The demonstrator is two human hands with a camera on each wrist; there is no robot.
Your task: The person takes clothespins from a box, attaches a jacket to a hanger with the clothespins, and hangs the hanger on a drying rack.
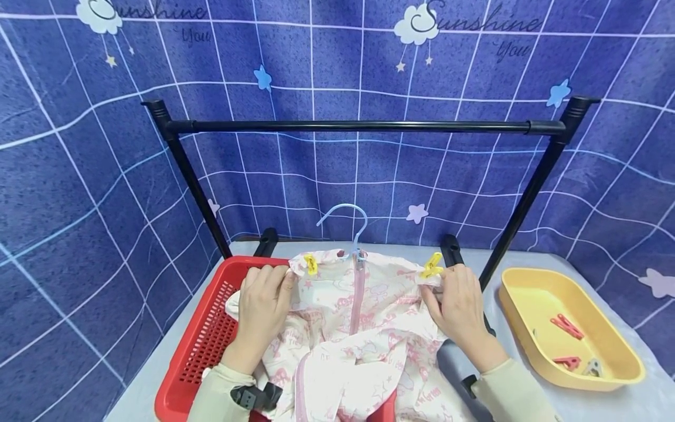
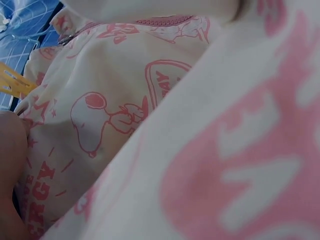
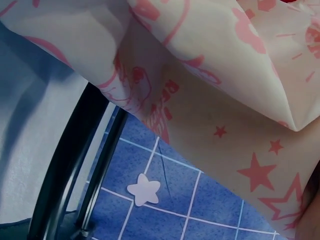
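A white zip-up jacket (image 1: 329, 299) with pink cartoon print hangs on a light blue hanger (image 1: 365, 223), whose hook sticks up above the collar. One yellow clothespin (image 1: 311, 265) clips the left shoulder; another yellow clothespin (image 1: 432, 265) clips the right one. My left hand (image 1: 263, 302) pinches the cloth at the left shoulder, outside its clothespin. At the opposite shoulder my right hand (image 1: 457, 300) grips the fabric just beneath the other clothespin. Printed cloth (image 2: 110, 100) fills most of the left wrist view. Draped fabric (image 3: 200, 95) hides most of the right hand in the right wrist view.
A black rack with a crossbar (image 1: 364, 126) stands behind the jacket. Partly under the garment is a red perforated basket (image 1: 205, 346). To the right, a yellow tray (image 1: 575, 284) contains several red and grey clothespins. A blue checked curtain (image 1: 337, 176) forms the background.
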